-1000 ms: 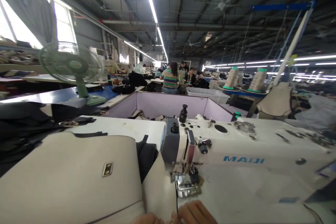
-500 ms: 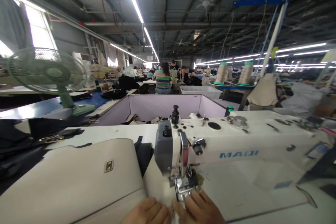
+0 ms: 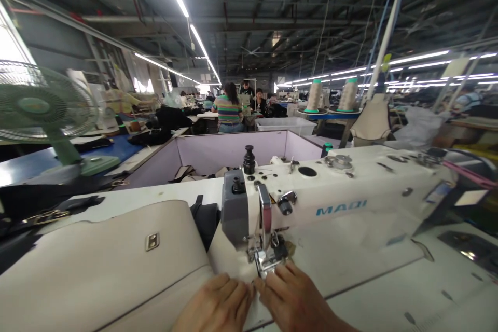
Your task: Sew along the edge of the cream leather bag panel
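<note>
A white sewing machine (image 3: 342, 194) lies across the table, its presser foot (image 3: 265, 261) near the bottom middle. My left hand (image 3: 218, 306) rests flat on a cream bag panel (image 3: 97, 264) with a small metal clasp (image 3: 152, 241), just left of the foot. My right hand (image 3: 295, 301) presses on the cream material right in front of the foot, fingertips almost touching it. Both hands lie side by side, fingers together and flat on the material.
A green fan (image 3: 46, 114) stands at the left. Black pieces with buckles (image 3: 42, 207) lie at the table's left. A purple-walled bin (image 3: 229, 153) sits behind the machine. Two thread cones (image 3: 330, 96) stand at the back right. Other people (image 3: 229, 111) sit further back.
The view has tipped down and both hands have come up into sight. They have slid forward to the presser foot, still on the cream material.
</note>
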Demonstrator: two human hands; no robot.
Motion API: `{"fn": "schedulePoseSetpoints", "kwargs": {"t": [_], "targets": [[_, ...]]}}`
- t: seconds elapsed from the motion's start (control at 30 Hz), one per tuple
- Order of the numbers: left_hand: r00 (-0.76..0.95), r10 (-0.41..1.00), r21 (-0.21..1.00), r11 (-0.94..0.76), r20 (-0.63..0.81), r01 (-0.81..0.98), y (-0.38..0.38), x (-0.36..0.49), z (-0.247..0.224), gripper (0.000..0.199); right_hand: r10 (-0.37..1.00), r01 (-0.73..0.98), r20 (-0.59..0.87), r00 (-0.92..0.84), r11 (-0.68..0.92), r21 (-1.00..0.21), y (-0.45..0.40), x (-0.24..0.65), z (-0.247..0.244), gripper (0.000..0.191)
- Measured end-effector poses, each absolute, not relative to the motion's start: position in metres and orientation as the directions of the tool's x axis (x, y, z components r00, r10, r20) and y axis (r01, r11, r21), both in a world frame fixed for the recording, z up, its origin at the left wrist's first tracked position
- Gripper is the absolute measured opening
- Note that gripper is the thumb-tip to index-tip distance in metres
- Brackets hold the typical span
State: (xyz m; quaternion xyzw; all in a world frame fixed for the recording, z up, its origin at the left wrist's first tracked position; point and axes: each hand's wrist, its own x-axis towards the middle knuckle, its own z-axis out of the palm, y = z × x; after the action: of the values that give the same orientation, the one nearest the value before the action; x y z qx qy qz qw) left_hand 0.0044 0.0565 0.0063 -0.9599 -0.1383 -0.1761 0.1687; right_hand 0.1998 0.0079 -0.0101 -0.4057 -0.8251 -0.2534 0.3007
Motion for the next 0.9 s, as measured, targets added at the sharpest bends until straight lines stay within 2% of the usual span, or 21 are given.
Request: {"fn": "schedulePoseSetpoints", "kwargs": {"t": [0.1, 0.23, 0.4, 0.77, 0.9], "targets": [[0.907, 0.253, -0.253, -0.903, 0.338, 0.347, 0.058, 0.005, 0.011, 0.012, 0.515, 0.818, 0.693, -0.505, 0.542, 0.193, 0.007, 0.199, -0.012, 0.037], [0.92, 0.264, -0.268, -0.901, 0.288, 0.342, 0.064, 0.006, 0.012, 0.018, 0.515, 0.832, 0.71, -0.48, 0.522, 0.185, 0.008, 0.198, -0.017, 0.027], [0.915, 0.247, -0.279, -0.898, 0.318, 0.339, 0.071, 0.005, 0.006, 0.016, 0.586, 0.85, 0.659, -0.472, 0.502, 0.162, 0.006, 0.2, -0.019, 0.02], [0.915, 0.301, -0.209, -0.909, 0.268, 0.36, 0.079, 0.009, 0.007, 0.016, 0.582, 0.843, 0.673, -0.458, 0.525, 0.119, 0.005, 0.2, -0.016, 0.019], [0.914, 0.327, -0.221, -0.898, 0.24, 0.38, 0.08, 0.01, 0.007, 0.014, 0.587, 0.844, 0.673, -0.449, 0.526, 0.104, 0.006, 0.2, -0.019, 0.018]]}}
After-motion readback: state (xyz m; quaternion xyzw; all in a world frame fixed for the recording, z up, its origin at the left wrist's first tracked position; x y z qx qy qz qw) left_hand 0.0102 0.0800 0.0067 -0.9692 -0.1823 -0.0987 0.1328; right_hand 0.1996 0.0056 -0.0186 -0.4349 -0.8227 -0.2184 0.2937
